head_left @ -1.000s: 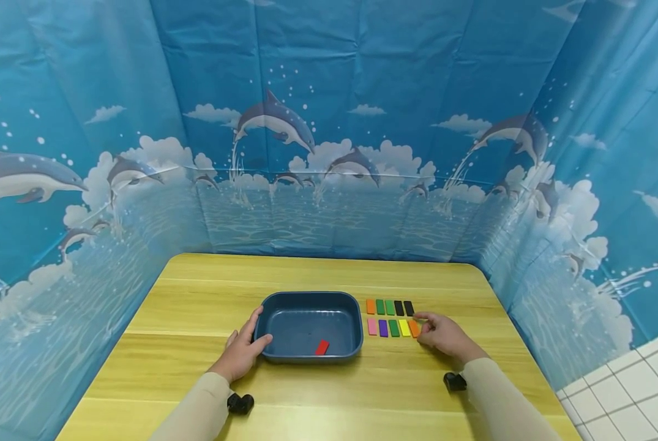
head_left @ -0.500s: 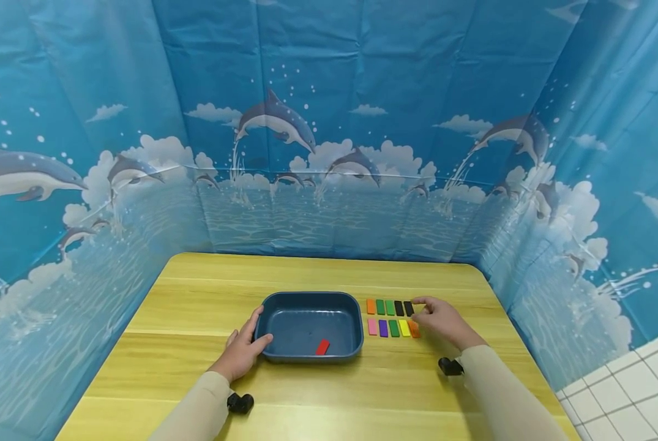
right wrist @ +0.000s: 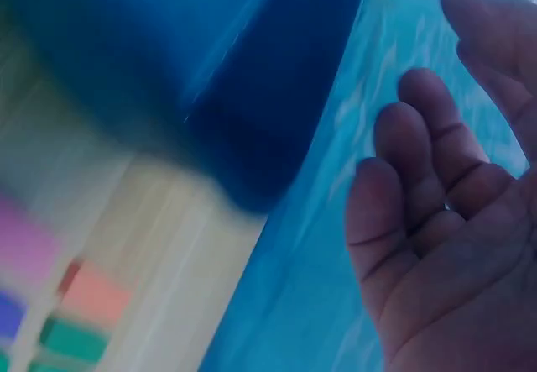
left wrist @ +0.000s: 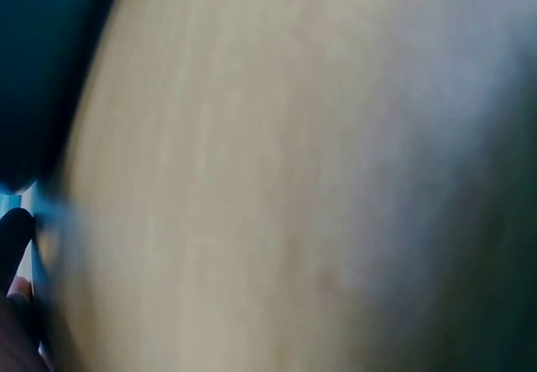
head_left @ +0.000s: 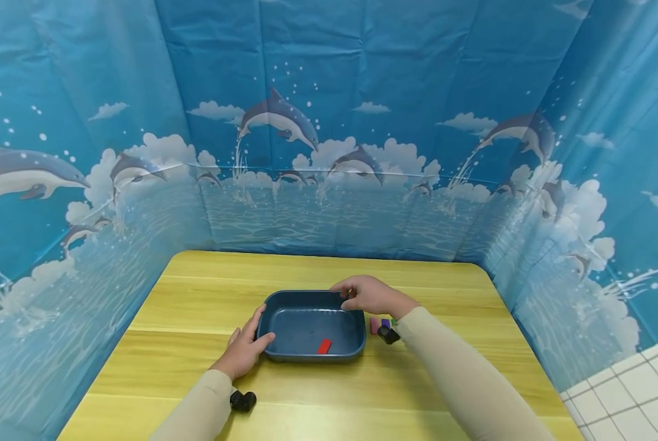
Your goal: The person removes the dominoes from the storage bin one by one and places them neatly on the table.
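A dark blue plastic basin (head_left: 309, 334) sits on the table with one small flat red block (head_left: 324, 346) inside, near its front wall. My left hand (head_left: 244, 350) holds the basin's left side, thumb over the rim. Over the back right corner hangs my right hand (head_left: 370, 295), thumb and index finger bent toward each other; I cannot tell whether a block is between them. The right wrist view shows its other fingers (right wrist: 403, 137) loosely bent beside the basin wall. Pink (head_left: 374, 325) and purple (head_left: 385, 323) blocks lie right of the basin; my right forearm hides others.
Orange (right wrist: 99, 295) and green (right wrist: 74, 338) blocks show in the right wrist view. The yellow wooden table (head_left: 207, 288) is bordered by a blue dolphin-print curtain (head_left: 329, 220). White tiles (head_left: 631, 392) lie beyond at the right. The left wrist view is mostly blurred tabletop.
My right hand has moved left from the right end of the block rows, near a black block, to over the basin's back right corner. The left hand has stayed on the basin.
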`<state>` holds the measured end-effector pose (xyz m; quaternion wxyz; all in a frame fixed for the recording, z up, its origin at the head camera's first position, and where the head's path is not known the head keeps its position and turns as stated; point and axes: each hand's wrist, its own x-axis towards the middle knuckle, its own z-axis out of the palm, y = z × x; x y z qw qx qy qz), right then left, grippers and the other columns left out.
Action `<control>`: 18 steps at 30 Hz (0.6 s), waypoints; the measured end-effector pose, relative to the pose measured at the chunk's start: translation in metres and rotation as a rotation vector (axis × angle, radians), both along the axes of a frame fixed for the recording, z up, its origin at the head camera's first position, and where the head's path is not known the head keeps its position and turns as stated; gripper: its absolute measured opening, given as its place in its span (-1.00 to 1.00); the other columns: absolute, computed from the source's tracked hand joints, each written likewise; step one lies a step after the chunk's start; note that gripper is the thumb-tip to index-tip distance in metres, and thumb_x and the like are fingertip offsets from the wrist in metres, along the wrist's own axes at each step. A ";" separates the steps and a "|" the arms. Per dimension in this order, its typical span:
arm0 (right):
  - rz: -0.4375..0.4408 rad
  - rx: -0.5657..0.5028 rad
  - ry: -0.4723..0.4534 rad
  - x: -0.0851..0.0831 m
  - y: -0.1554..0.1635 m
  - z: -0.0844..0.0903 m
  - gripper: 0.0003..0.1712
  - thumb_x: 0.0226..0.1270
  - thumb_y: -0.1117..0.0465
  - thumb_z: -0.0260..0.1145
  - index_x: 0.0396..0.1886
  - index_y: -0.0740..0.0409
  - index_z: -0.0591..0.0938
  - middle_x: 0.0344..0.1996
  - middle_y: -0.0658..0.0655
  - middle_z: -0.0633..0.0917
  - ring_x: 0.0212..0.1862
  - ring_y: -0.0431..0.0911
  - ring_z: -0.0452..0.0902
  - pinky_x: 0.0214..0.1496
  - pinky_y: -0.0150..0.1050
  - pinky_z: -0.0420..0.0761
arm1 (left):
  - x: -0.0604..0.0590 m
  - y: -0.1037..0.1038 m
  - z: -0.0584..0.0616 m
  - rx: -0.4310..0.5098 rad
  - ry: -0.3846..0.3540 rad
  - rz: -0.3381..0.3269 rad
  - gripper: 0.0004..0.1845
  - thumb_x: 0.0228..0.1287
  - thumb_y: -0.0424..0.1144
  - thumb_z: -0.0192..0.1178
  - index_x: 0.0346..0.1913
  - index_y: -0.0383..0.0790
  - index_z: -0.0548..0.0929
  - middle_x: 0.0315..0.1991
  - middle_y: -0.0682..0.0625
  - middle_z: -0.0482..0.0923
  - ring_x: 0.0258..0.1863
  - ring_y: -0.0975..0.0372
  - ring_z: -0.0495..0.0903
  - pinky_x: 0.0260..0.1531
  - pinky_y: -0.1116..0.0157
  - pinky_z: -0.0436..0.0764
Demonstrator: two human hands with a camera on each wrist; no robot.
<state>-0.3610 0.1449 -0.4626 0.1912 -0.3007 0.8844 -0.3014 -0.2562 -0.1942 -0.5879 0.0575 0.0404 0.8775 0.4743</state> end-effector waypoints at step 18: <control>0.200 0.315 -0.179 -0.019 -0.072 -0.032 -0.55 0.31 0.40 0.47 0.12 -0.12 0.82 0.02 -0.09 0.78 0.06 -0.22 0.65 0.22 -0.19 0.68 | 0.001 -0.002 0.000 0.021 0.000 0.005 -0.19 0.63 0.06 0.09 0.74 0.18 -0.06 0.72 -0.14 0.00 0.70 -0.14 0.02 0.61 -0.27 -0.41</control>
